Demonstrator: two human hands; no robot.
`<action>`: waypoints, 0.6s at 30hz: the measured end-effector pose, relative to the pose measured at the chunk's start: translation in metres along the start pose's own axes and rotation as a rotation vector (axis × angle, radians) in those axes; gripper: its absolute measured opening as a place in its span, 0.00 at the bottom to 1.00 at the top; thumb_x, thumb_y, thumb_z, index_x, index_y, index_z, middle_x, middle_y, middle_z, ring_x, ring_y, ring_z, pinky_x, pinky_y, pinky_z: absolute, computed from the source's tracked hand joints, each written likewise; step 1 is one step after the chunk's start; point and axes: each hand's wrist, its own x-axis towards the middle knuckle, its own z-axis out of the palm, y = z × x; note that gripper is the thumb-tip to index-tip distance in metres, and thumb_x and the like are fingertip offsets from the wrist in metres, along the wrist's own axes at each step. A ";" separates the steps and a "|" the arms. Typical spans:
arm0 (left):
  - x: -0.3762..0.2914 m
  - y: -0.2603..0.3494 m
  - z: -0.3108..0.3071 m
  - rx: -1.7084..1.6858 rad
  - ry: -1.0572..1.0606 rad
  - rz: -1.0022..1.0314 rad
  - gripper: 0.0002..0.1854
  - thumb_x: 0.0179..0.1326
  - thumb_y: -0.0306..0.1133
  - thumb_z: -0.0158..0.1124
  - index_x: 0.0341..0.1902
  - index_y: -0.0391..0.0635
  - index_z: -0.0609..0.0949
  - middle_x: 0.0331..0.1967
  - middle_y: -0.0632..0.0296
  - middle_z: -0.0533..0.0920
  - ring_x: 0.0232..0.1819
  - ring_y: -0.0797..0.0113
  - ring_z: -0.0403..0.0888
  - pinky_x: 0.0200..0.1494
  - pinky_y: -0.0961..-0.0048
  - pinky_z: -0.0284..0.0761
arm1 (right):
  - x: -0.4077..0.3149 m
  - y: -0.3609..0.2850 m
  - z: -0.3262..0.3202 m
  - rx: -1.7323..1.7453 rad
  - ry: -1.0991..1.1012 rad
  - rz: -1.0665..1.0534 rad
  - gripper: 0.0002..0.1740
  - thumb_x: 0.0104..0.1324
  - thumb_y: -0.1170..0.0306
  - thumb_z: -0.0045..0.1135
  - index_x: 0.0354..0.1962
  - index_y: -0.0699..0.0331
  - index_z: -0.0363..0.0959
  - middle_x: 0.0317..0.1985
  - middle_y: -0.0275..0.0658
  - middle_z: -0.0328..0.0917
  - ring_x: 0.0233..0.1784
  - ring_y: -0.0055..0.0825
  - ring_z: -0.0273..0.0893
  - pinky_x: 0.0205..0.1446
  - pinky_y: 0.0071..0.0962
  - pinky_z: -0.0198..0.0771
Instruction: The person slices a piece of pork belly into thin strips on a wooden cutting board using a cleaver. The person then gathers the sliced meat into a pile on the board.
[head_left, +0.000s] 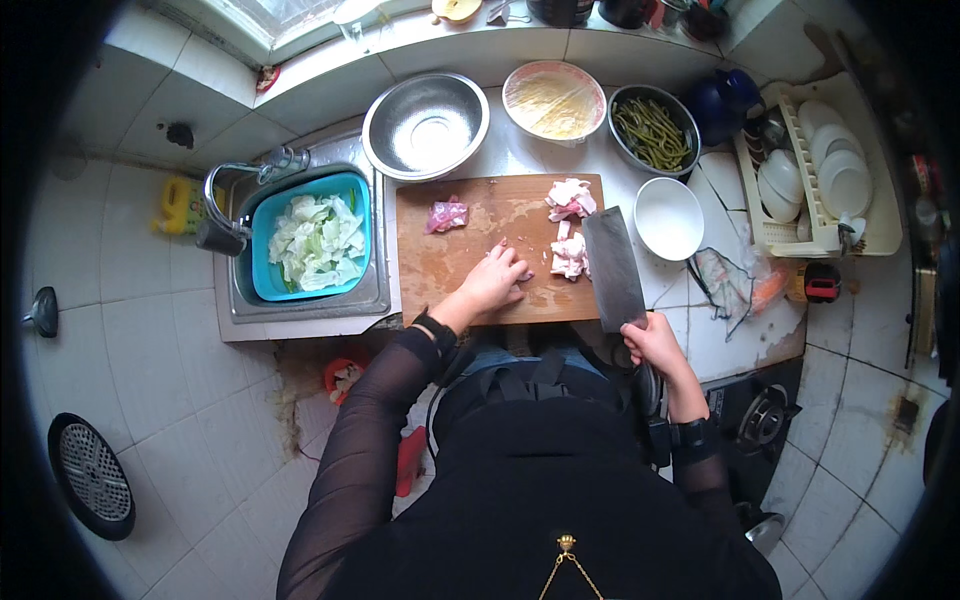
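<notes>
My right hand (654, 345) grips the handle of a cleaver (616, 270). Its broad blade slants over the right edge of a wooden cutting board (427, 277), beside two small heaps of pale, cut raw meat, one (571, 199) farther back and one (571, 256) nearer. On the middle of the board rests my left hand (495, 279), fingers bent downward. A small bit of reddish meat (528, 276) shows at its fingertips; the hand hides whatever lies under it. One pinkish-red chunk of raw meat (448, 215) sits toward the back left of the board.
Left, a turquoise basin (259, 255) of torn cabbage leaves stands in the sink (381, 262). Behind the board are a steel colander (379, 139), a film-covered bowl (555, 101) and a bowl of green beans (652, 135). Rightward are a white bowl (669, 219) and a dish rack (814, 180).
</notes>
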 end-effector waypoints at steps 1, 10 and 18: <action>-0.005 0.001 0.001 0.016 -0.019 0.018 0.15 0.49 0.35 0.67 0.41 0.45 0.79 0.42 0.53 0.75 0.48 0.48 0.71 0.56 0.56 0.71 | -0.001 0.001 -0.002 0.017 -0.001 0.006 0.11 0.62 0.74 0.52 0.21 0.67 0.67 0.16 0.31 0.67 0.14 0.17 0.64 0.16 0.21 0.61; -0.006 -0.005 -0.001 -0.091 0.372 -0.278 0.19 0.49 0.31 0.70 0.45 0.40 0.77 0.50 0.52 0.73 0.55 0.49 0.69 0.54 0.61 0.72 | -0.005 0.008 -0.017 0.039 0.053 0.015 0.11 0.62 0.74 0.53 0.22 0.66 0.66 0.17 0.31 0.68 0.14 0.17 0.63 0.16 0.21 0.61; 0.000 0.005 -0.001 -0.059 0.017 -0.161 0.16 0.48 0.36 0.69 0.37 0.42 0.76 0.41 0.54 0.75 0.47 0.51 0.71 0.50 0.59 0.70 | -0.007 0.013 -0.018 0.049 0.041 0.011 0.10 0.63 0.74 0.54 0.24 0.66 0.66 0.18 0.31 0.68 0.14 0.16 0.64 0.16 0.21 0.62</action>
